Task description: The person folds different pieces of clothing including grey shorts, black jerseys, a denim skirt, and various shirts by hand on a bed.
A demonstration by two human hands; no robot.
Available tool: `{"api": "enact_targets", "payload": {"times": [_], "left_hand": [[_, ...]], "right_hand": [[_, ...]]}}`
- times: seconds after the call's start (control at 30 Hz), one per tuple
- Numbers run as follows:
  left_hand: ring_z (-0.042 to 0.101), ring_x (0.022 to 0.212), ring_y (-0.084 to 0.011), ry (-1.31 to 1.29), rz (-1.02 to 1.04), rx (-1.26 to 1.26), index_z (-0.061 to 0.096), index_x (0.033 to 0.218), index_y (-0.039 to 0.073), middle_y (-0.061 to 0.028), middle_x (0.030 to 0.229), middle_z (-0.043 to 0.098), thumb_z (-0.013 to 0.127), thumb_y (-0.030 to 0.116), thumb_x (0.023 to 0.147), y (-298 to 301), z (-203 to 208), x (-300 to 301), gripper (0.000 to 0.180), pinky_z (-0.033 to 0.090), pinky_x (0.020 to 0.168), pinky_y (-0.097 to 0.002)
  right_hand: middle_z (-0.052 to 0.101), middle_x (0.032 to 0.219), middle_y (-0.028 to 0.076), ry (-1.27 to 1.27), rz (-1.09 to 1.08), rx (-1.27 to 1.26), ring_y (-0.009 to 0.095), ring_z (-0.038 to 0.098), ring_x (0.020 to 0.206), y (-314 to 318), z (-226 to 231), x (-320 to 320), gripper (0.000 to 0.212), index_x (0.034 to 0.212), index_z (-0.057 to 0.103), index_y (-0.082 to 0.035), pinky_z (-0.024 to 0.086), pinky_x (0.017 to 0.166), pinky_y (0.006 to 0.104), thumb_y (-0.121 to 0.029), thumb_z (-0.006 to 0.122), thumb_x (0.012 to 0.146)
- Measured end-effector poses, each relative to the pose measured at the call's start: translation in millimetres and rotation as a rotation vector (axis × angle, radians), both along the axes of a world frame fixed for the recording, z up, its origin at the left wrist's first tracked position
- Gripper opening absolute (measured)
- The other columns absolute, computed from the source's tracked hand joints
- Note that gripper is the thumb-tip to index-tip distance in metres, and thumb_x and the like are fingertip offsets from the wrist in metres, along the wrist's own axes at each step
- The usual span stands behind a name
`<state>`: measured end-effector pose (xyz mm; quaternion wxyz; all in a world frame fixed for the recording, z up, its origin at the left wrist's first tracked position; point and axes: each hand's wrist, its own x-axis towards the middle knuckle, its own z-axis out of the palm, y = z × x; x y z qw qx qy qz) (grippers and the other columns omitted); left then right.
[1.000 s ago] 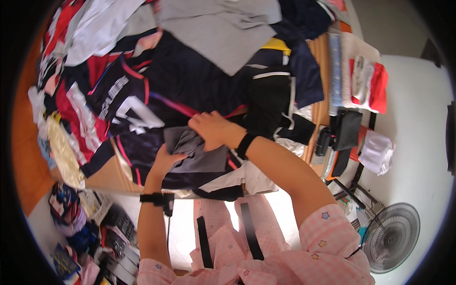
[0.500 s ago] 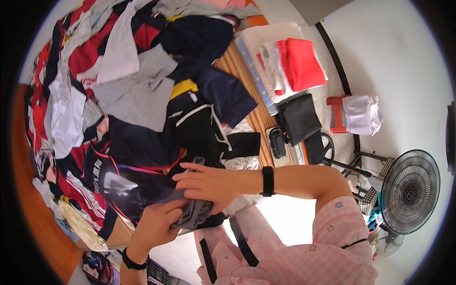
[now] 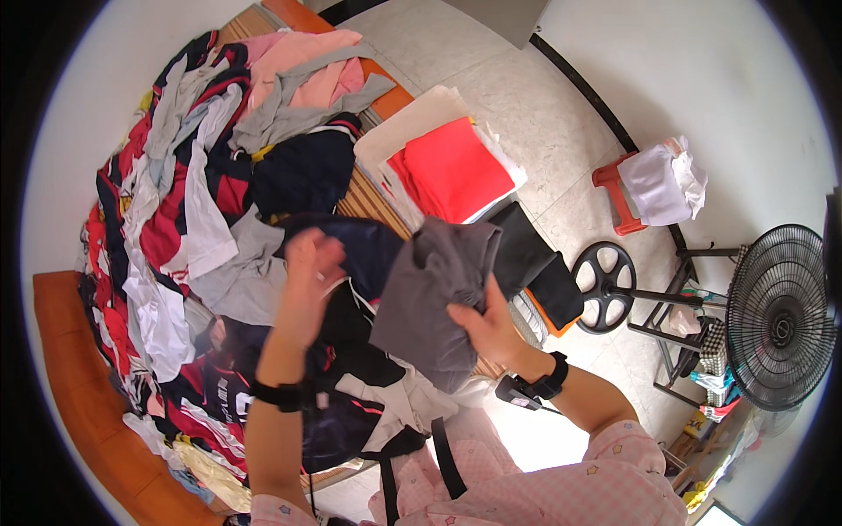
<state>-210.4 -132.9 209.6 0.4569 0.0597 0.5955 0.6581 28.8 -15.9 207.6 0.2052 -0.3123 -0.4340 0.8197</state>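
A folded dark grey garment [image 3: 436, 302] is raised off the bed in my right hand [image 3: 502, 329], whose thumb presses on its near face. The fingers behind the cloth are hidden. To the left of it, my left hand [image 3: 311, 276] is lifted above the clothes with nothing in it. Its fingers are apart and somewhat blurred. Below the left hand lie a navy garment [image 3: 364, 250], black clothing with white cord, and a light grey garment [image 3: 250, 276]. Just beyond the held garment is a folded black cloth [image 3: 519, 241].
A large mixed heap of clothes [image 3: 153, 188] covers the left of the bed. A folded red garment [image 3: 460, 171] tops a stack at its right edge. Right of this stand a red stool [image 3: 614, 197] bearing white cloth and a black fan [image 3: 781, 324].
The grey garment has gone from a bunch under both hands to a flat folded piece lifted rightward in my right hand. My left hand has let go and risen. The view has shifted.
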Motion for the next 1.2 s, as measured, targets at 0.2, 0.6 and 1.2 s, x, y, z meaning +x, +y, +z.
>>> {"api": "enact_targets", "payload": {"times": [0.2,0.6,1.2], "left_hand": [[0.039,0.135,-0.0285,-1.009,-0.22,0.328,0.032,0.147,0.008,-0.0111,0.149,0.038,0.025,0.079,0.087,18.3,-22.4,77.1,0.093,0.03,0.111,-0.0473],[0.057,0.115,-0.0202,-0.141,-0.205,0.029,0.046,0.134,0.007,-0.005,0.13,0.055,0.067,0.026,0.09,176.6,-6.1,-4.0,0.053,0.046,0.099,-0.0406],[0.035,0.132,-0.0459,1.659,-0.153,-0.241,0.053,0.131,0.008,-0.0227,0.142,0.038,0.064,0.02,0.087,175.4,-63.4,43.5,0.048,0.028,0.109,-0.0527]], "right_hand": [[0.051,0.133,0.01,0.159,-0.072,-0.134,0.018,0.051,0.119,49.3,39.3,-17.0,0.062,0.145,0.03,-0.002,0.041,0.101,0.0324,-0.009,0.057,0.089],[0.056,0.124,0.013,-0.063,-0.523,0.061,0.018,0.052,0.113,125.9,-52.0,-69.3,0.056,0.133,0.039,0.005,0.04,0.098,0.0291,-0.017,0.066,0.09],[0.049,0.129,0.019,-0.43,-0.509,1.356,0.04,0.041,0.124,121.7,-57.8,-67.3,0.04,0.119,0.058,-0.002,0.03,0.105,0.0489,-0.003,0.064,0.08]]}}
